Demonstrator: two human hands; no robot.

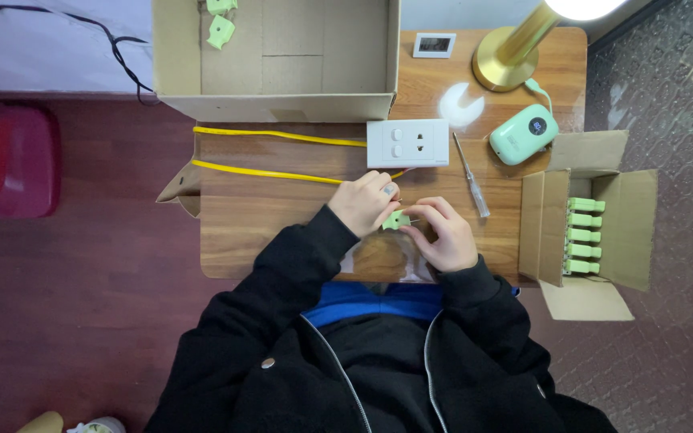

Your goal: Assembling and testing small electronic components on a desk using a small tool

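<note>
**Both hands pinch a small green connector at the near edge of the table**

While a red container (8, 159) sits on the dark floor at far left, the wooden table (282, 232) fills the middle of the view. At its far left side stands an open cardboard box (276, 56) with a couple of pale green pieces (220, 30) in one corner. Just nearer than the box, two runs of yellow cable (274, 135) cross the table from its left edge toward the centre, and the nearer run passes under a white wall socket plate (407, 143) lying face up.

Close to the near edge, the left hand (365, 202) has its grip closed on a small green connector (396, 220), thumb and fingers pinching its left side. The right hand (443, 234) meets it from the other side, fingertips closed on the same connector, so the piece is held between both hands just above the table, near of the socket plate.

Right of the hands lies a screwdriver (471, 176) with a clear handle, angled near to far. Farther off are a small white display (434, 45), a brass lamp base (508, 58) and a mint green device (524, 134) with a round screen. At far right, beside the table, an open carton (631, 232) holds a row of green connectors (584, 236).
</note>
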